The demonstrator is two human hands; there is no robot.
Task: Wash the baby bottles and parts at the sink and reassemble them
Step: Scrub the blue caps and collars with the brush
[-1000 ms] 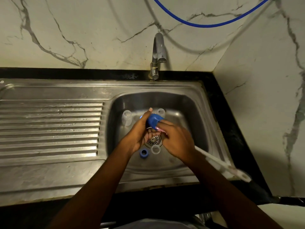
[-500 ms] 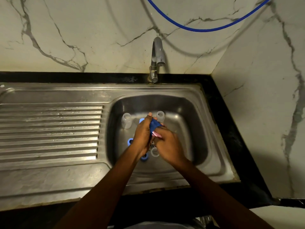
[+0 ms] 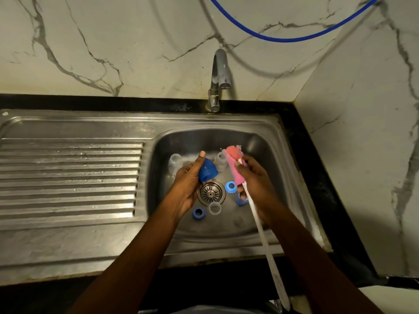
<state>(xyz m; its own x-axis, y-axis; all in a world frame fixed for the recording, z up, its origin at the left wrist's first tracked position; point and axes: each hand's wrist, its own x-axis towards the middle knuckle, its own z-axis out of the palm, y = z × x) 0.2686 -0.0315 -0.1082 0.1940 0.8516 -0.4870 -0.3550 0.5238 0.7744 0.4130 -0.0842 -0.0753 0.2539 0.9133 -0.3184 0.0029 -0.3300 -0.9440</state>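
Note:
Over the steel sink basin (image 3: 260, 141), my left hand (image 3: 186, 189) holds a blue bottle cap (image 3: 207, 172), its open end tilted down towards the drain (image 3: 210, 193). My right hand (image 3: 256, 184) grips a bottle brush (image 3: 235, 168) with a pink sponge head and a long white handle that runs back past my wrist. Brush and cap are apart. On the basin floor lie two clear bottles (image 3: 175, 164) (image 3: 221, 161), three blue collar rings (image 3: 198, 213) (image 3: 230, 186) (image 3: 240, 200) and a clear small part (image 3: 215, 208).
A chrome tap (image 3: 218, 80) stands behind the basin, turned off. A ribbed steel draining board (image 3: 68, 177) lies to the left. Marble walls close in at the back and right, with a blue hose (image 3: 283, 38) hanging across. A black counter edge (image 3: 317, 177) borders the sink.
My hands were pressed together with the brush inside the blue cap. Now the brush is drawn out to the right and the cap sits apart in my left hand.

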